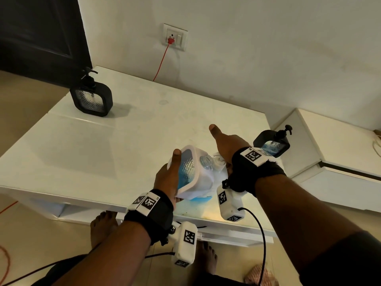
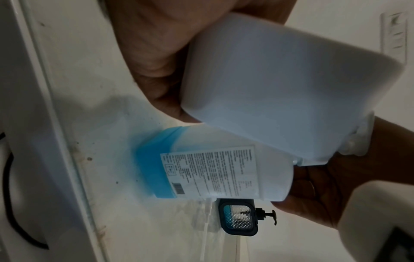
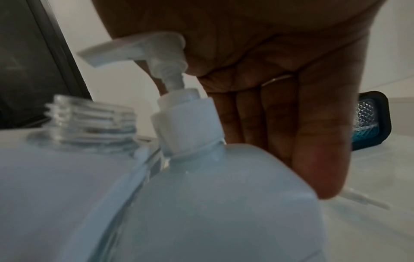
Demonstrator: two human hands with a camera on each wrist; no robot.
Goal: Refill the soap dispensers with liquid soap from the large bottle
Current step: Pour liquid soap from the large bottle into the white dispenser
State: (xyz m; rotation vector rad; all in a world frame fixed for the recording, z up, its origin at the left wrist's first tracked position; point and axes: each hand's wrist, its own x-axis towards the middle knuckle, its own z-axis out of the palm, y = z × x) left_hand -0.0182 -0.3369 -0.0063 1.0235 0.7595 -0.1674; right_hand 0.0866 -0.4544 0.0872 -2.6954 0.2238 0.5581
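At nine o'clock of the pair of hands, the white dispenser (image 1: 190,172) is gripped by the left hand (image 1: 167,178), thumb laid over its face; it is tilted, cap off, clear threaded neck (image 3: 89,118) bare. Just beside it at three o'clock, the large bottle (image 2: 224,170) is pressed at its pump head (image 3: 143,51) by the palm of the right hand (image 1: 226,147), fingers straight along the far side, thumb stretched out.

The spout is aimed toward the neck but not clearly over it, so soap could be squirted onto the table (image 1: 82,141). The tilted dispenser, already part full of blue soap, could spill if leaned further.

A black dispenser (image 1: 91,100) is seen at ten o'clock, another (image 1: 272,144) at two o'clock. On the wall at twelve o'clock a socket (image 1: 175,37) holds a red plug (image 1: 170,40).
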